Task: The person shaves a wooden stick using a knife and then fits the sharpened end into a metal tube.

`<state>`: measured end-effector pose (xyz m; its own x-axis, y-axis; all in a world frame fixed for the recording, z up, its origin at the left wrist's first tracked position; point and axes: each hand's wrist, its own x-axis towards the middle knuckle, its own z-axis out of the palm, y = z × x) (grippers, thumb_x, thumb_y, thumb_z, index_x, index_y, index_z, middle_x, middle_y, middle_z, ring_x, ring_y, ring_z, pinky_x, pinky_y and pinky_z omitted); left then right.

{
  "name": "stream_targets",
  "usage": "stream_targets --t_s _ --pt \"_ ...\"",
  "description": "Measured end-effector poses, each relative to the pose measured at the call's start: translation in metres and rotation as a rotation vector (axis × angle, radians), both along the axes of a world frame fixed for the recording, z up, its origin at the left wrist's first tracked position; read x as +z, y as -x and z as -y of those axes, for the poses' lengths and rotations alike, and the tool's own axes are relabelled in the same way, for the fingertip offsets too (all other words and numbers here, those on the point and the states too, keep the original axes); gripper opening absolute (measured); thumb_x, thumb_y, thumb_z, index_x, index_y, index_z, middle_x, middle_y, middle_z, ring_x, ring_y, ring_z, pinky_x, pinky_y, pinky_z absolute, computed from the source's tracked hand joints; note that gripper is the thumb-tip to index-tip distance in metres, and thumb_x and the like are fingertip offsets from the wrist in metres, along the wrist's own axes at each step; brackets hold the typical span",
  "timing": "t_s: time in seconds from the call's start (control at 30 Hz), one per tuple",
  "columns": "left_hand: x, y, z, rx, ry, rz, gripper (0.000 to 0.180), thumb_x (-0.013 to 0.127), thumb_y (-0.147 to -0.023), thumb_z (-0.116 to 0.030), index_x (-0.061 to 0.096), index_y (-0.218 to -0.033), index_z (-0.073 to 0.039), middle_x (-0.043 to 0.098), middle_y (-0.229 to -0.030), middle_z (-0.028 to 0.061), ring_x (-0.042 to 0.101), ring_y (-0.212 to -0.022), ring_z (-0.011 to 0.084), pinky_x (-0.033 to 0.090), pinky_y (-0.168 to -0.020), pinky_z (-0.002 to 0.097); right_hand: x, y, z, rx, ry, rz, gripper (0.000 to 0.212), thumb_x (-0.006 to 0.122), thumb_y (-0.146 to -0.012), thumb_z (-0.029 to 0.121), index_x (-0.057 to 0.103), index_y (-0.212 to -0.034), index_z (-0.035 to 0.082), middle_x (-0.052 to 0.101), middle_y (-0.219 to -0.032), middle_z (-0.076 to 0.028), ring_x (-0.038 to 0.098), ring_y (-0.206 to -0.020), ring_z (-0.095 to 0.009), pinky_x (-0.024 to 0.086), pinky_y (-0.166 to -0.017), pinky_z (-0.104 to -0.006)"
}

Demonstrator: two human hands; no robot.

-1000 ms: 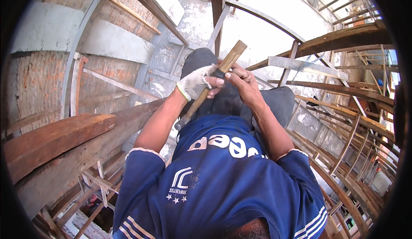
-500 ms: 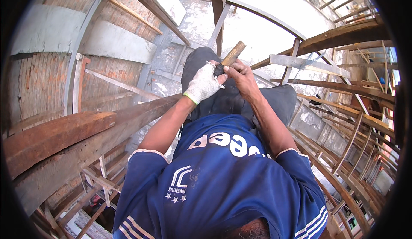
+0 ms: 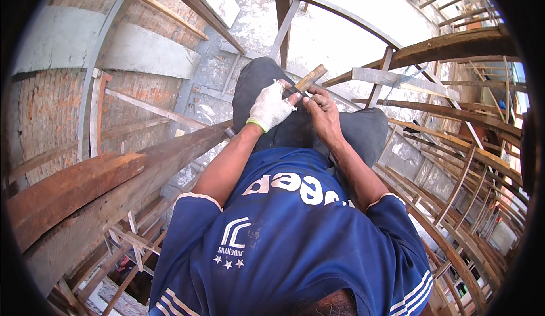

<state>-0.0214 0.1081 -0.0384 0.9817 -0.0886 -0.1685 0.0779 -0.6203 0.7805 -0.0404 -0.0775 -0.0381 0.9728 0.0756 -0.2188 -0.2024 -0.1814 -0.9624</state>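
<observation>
My left hand (image 3: 271,109), in a whitish knit glove with bare fingertips, is closed around the lower end of a short wooden piece (image 3: 311,78) above my lap. A narrow dark strip (image 3: 296,91) lies against the wood between my hands; its kind is too small to tell. My bare right hand (image 3: 322,110) is closed, thumb and fingertips pinching at the strip's near end, just below the wood. The wooden piece tilts up toward the far right.
A thick timber beam (image 3: 187,145) runs beside my left arm, with a brown curved plank (image 3: 74,188) on it. A small metal cylinder (image 3: 229,132) shows at the beam's far end. Curved wooden ribs (image 3: 454,49) and cross-bars stand ahead and right. A brick wall (image 3: 51,111) rises left.
My right hand has shifted slightly nearer and its fingers have moved along the dark strip. The wooden piece has tilted a little lower. The metal cylinder beside my left forearm has come into view.
</observation>
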Motion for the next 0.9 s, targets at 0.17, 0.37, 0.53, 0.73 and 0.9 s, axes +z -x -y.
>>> stream_targets --t_s 0.17,0.37,0.53,0.73,0.9 --pt "0.021 0.0 0.009 0.032 -0.076 -0.128 0.034 0.074 -0.093 -0.032 0.067 -0.111 -0.004 0.073 -0.1 0.0221 0.072 -0.096 0.0397 0.055 -0.082 0.0466 -0.001 0.002 -0.005 -0.005 0.056 0.046 0.026 0.068 -0.094 0.017 0.071 -0.08 -0.004 0.063 -0.123 -0.022 0.06 -0.11 -0.031 0.047 -0.094 -0.0394" --pt "0.023 -0.004 0.012 0.079 -0.106 -0.172 0.034 0.071 -0.094 -0.036 0.067 -0.107 -0.004 0.073 -0.097 0.0225 0.071 -0.094 0.042 0.054 -0.08 0.0474 0.016 0.002 -0.012 0.023 0.412 0.434 0.019 0.072 -0.088 0.01 0.065 -0.074 -0.002 0.063 -0.105 -0.016 0.057 -0.097 -0.032 0.045 -0.091 -0.0438" --pt "0.016 -0.006 0.009 0.106 -0.097 -0.125 0.036 0.069 -0.096 -0.038 0.068 -0.104 -0.003 0.073 -0.094 0.0228 0.071 -0.092 0.0418 0.054 -0.079 0.0475 0.015 -0.002 -0.007 0.07 0.22 0.46 0.016 0.069 -0.089 0.004 0.061 -0.078 -0.004 0.06 -0.097 -0.012 0.057 -0.092 -0.025 0.045 -0.08 -0.0369" --pt "0.013 -0.007 0.011 0.135 -0.087 -0.158 0.04 0.067 -0.098 -0.041 0.068 -0.103 -0.001 0.074 -0.093 0.0223 0.073 -0.089 0.0377 0.055 -0.078 0.0456 0.02 -0.005 -0.011 -0.002 0.072 0.396 0.023 0.069 -0.089 0.001 0.056 -0.071 -0.004 0.062 -0.091 -0.011 0.057 -0.079 -0.018 0.045 -0.07 -0.0315" --pt "0.001 -0.011 0.005 0.167 0.035 -0.148 0.042 0.068 -0.1 -0.041 0.068 -0.102 0.001 0.073 -0.085 0.017 0.074 -0.076 0.0253 0.056 -0.071 0.0397 0.01 -0.007 -0.007 -0.107 -0.163 0.139 0.029 0.071 -0.087 -0.001 0.054 -0.063 -0.001 0.064 -0.088 -0.008 0.055 -0.077 -0.015 0.042 -0.069 -0.0287"
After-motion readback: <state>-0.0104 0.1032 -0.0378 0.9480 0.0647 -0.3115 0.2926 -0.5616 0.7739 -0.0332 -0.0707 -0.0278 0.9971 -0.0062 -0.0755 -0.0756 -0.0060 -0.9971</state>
